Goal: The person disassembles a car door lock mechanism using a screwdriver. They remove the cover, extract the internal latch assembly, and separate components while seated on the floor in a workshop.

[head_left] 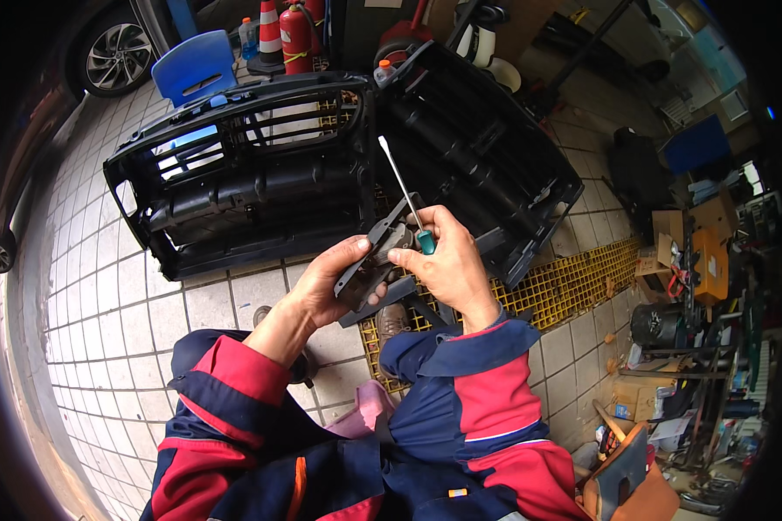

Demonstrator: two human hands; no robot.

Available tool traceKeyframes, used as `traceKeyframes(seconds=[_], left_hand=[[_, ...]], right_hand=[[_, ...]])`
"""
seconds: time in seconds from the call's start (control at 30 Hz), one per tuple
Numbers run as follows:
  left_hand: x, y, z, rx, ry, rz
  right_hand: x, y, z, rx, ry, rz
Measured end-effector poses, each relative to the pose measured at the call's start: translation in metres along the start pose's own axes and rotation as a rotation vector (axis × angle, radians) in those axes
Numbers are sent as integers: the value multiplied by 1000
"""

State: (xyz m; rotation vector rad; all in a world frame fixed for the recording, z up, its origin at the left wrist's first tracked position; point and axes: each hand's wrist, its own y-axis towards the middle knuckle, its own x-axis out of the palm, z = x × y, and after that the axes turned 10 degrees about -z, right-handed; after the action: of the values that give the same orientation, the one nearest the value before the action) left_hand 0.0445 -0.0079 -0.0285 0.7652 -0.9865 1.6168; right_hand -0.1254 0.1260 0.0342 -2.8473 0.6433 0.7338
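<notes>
My left hand (328, 280) is closed round a small dark part (356, 276) with a long flat plate and a greyish body, held tilted in front of my lap. In my right hand (456, 265) is a flat-blade screwdriver (426, 242) with a green handle; its metal shaft points up and away from me. The right thumb and fingers also touch the upper end of the dark part. Beyond my hands stand two large black plastic frames, one slatted on the left (252, 195) and one leaning at the right (469, 156).
Yellow floor grating (582, 282) runs through the tiled floor. A blue chair (195, 69), a fire extinguisher (295, 42) and a traffic cone (269, 35) stand behind the frames. Boxes and tools crowd the right side, with an orange case (711, 267). A pink cloth (361, 415) lies by my legs.
</notes>
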Motion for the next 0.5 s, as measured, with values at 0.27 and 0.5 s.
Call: traceKeyframes(seconds=[0.27,0.5], left_hand=[[5,-1,5,12,-17,-112],[9,-7,11,45,7,-227]], right_hand=[[-3,-4,-10,27,376,-26],[1,-5,-17,-25,541,-75]])
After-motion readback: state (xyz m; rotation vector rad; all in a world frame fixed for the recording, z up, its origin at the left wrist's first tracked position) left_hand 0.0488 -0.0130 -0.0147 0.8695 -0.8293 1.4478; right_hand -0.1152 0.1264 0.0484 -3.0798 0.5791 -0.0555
